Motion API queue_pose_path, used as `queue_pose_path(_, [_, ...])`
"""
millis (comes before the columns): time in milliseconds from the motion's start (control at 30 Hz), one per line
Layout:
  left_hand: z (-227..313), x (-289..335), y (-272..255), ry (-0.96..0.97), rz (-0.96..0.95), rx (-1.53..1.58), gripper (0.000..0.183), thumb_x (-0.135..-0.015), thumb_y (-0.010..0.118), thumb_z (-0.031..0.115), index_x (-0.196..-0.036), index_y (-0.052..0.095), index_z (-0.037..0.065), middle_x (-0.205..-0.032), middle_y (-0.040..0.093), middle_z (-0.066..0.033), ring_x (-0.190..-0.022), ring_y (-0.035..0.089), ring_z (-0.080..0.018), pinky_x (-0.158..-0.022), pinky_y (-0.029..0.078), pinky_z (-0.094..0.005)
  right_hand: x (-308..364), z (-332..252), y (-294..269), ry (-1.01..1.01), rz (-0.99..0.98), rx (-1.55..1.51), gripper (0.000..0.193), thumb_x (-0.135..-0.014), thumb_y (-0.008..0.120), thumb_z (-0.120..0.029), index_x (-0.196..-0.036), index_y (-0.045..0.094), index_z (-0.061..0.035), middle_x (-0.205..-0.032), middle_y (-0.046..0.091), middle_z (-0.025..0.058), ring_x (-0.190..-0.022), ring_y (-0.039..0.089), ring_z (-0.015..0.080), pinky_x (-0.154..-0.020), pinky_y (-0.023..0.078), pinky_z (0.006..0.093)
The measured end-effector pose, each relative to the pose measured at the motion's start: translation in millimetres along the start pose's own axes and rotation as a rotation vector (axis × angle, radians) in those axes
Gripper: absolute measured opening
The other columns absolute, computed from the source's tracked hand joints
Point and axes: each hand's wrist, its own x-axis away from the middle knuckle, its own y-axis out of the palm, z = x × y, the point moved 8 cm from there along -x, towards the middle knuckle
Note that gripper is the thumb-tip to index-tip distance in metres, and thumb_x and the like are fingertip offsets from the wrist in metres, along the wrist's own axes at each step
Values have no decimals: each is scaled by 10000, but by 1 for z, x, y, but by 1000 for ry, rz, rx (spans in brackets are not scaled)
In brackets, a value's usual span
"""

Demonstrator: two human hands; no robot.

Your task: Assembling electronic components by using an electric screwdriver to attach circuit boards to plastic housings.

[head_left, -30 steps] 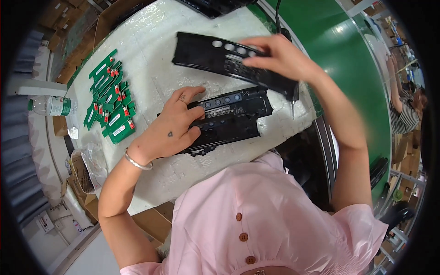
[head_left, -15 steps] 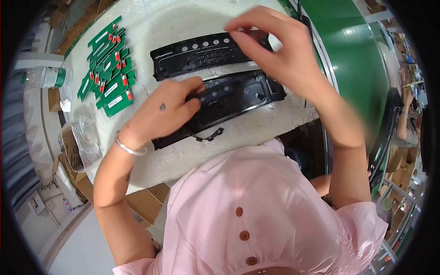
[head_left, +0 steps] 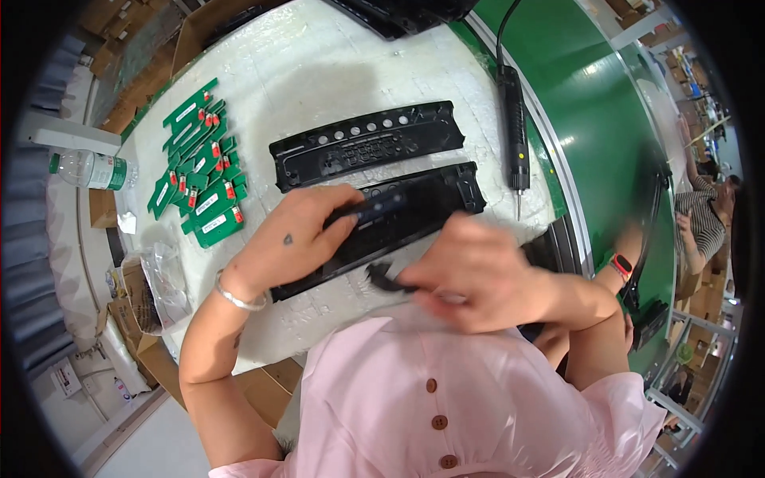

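Close to the pink shirt (head_left: 374, 358), the right hand (head_left: 482, 275) is blurred, and a small black strip (head_left: 385, 279) is seen right at its fingertips; whether the strip is pinched or only touched cannot be told. Just beyond and to the left, the near black panel (head_left: 410, 215) is held on the counter (head_left: 430, 72) by the left hand (head_left: 287, 243), with its fingers bent and only a narrow gap left by the thumb. If the strip is gripped by just its tip, it might be dropped or bent. Past the left fingers, the far black panel (head_left: 366, 143) is laid close to the near one, so it might be bumped or scratched if the near one is pushed away. Green boards (head_left: 209, 199) are heaped to the left of the left fingers. Beyond the right fingers, a black power screwdriver (head_left: 514, 119) is laid, and it might be knocked by a wide swing.
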Motion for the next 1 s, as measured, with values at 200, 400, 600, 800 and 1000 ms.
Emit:
queue_pose_path(200, [8, 10, 54, 86, -12, -31, 213, -732, 608, 89, -929, 583, 10, -853, 540, -128, -785, 533, -310, -679, 445, -355, -14, 89, -72, 561, 139, 21, 193, -727, 659, -84, -906, 622, -22, -734, 559, 30, -647, 449, 96, -592, 384, 218])
queue_pose_path(400, [21, 10, 28, 99, 463, -539, 473, -673, 687, 193, -1101, 525, 75, -1145, 441, -149, -1068, 414, -341, -898, 338, -414, -14, 128, -65, 517, 210, 122, 192, -729, 667, -116, -904, 635, -45, -741, 569, 32, -672, 471, 119, -621, 399, 235])
queue_pose_path(600, [3, 24, 35, 1, 330, -407, 551, -726, 659, 300, -1153, 461, 12, -1149, 417, -198, -1095, 388, -355, -951, 291, -475, -21, 140, -52, 501, 132, -17, 189, -735, 652, -41, -918, 622, -5, -848, 563, 65, -857, 521, 158, -808, 387, 266])
queue_pose_path(800, [-15, -3, -10, -76, 363, 594, 444, -855, 529, 308, -1160, 454, -7, -1033, 537, -180, -936, 549, -276, -791, 462, -356, -42, 111, -38, 379, 2, -176, 179, -698, 619, 15, -876, 614, -3, -831, 578, 68, -822, 525, 174, -770, 405, 292])
queue_pose_path(1000, [-12, -32, -22, 19, 277, 1345, 456, -946, 341, 342, -1179, 444, -36, -948, 577, -128, -846, 598, -179, -718, 516, -271, -47, 98, -30, 332, -70, -159, 193, -667, 609, 47, -850, 614, -13, -792, 594, 69, -778, 530, 195, -740, 413, 299])
